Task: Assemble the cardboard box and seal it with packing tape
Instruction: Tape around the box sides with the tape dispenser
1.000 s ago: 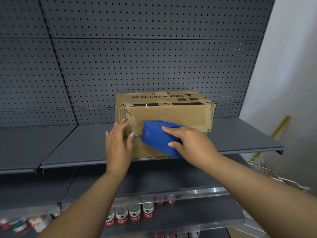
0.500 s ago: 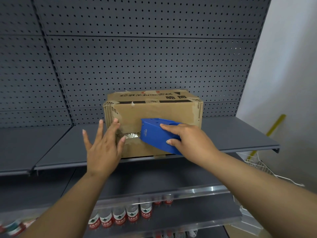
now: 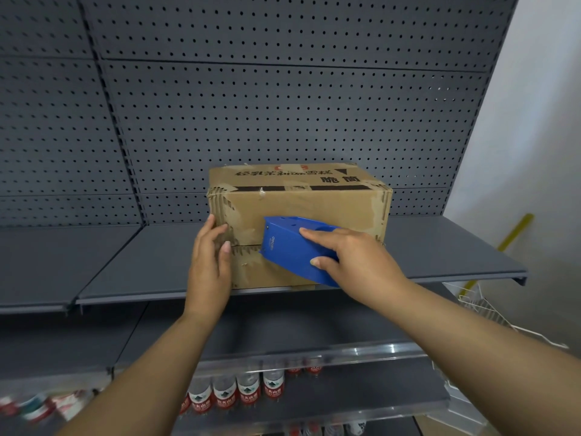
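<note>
Perforated grey back panel [image 3: 283, 121]: is spanning the far side behind the shelving, with a white wall [image 3: 540, 121] rising at the right. Grey metal shelf [image 3: 440, 250]: is running left to right and carrying the cardboard box. Lower shelf [image 3: 314, 322]: is lying beneath it, nearer the viewer. Cardboard box [image 3: 314, 206]: is sitting closed on the grey metal shelf, its near face at the shelf's front edge, printed characters and worn tape patches showing on top, corners frayed. White wire basket [image 3: 478, 306]: is hanging at the right, below the shelf's end. Blue tape dispenser [image 3: 289, 250]: is pressing its front end against the box's near face, right of the left corner. Right grip [image 3: 358, 259]: is curling round the dispenser from the right, forefinger lying along its top and thumb clamping its near side. Left grip [image 3: 209, 265]: is laying nearly straight fingers against the box's near-left corner, thumb touching the near face, clasping nothing. Red-labelled bottles [image 3: 248, 393]: are standing in a row on the lowest level. Yellow pole [image 3: 517, 229]: is leaning at the far right by the wall.
</note>
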`<move>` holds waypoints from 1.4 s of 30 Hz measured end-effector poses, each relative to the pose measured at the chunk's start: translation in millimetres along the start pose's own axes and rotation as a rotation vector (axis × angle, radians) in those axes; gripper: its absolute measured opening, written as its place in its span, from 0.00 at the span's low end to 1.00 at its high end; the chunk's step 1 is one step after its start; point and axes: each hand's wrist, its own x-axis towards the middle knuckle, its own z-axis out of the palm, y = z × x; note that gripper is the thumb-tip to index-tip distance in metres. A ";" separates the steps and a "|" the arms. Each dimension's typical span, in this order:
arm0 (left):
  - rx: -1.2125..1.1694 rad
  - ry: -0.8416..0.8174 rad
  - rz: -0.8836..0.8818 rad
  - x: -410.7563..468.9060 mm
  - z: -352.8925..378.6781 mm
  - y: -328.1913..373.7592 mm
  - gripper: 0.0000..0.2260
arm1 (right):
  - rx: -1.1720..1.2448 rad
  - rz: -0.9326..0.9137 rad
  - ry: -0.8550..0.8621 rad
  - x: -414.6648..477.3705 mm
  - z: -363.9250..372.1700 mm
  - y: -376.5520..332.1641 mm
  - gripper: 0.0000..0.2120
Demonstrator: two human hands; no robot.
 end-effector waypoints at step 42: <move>-0.370 0.256 -0.386 -2.7 16.4 1.1 0.08 | -0.084 -0.069 0.008 -2.1 8.0 -7.8 0.24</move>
